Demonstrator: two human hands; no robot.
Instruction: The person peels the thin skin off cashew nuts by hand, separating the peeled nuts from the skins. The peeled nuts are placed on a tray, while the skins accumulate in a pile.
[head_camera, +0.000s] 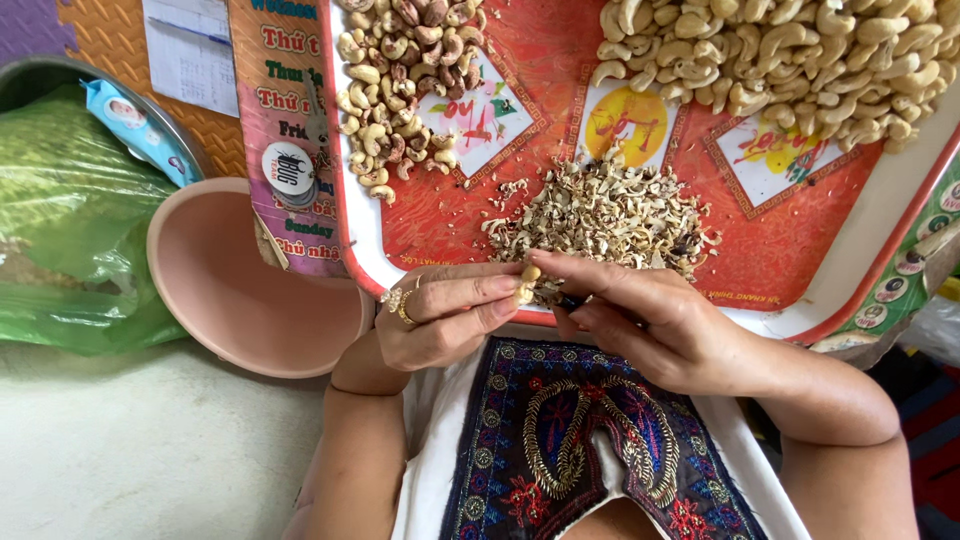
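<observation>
At the near edge of the red tray (440, 235), both hands meet over the lap, just off the rim. Left hand (440, 320) has its grip clamped on a single pale cashew (526, 284), thumb and fingers pinching it so one end sticks out toward the other hand. Right hand (650, 320) has its grip closed on a small dark tool (572, 302), mostly hidden, tip touching the nut; held close so scraps likely drop onto the tray, not the clothes. Tray is sorted by zone: pile of skin flakes (605, 215) at the near edge right by the hands, nuts with brown skin on (405, 80) toward the far left corner, clean pale nuts (780, 60) along the far right edge. Probably keeps done and undone apart, both within reach. Pink bowl (230, 290) sits just beside the tray's left edge, partly tucked under it. Green bag (70, 230) in a metal basin further left.
</observation>
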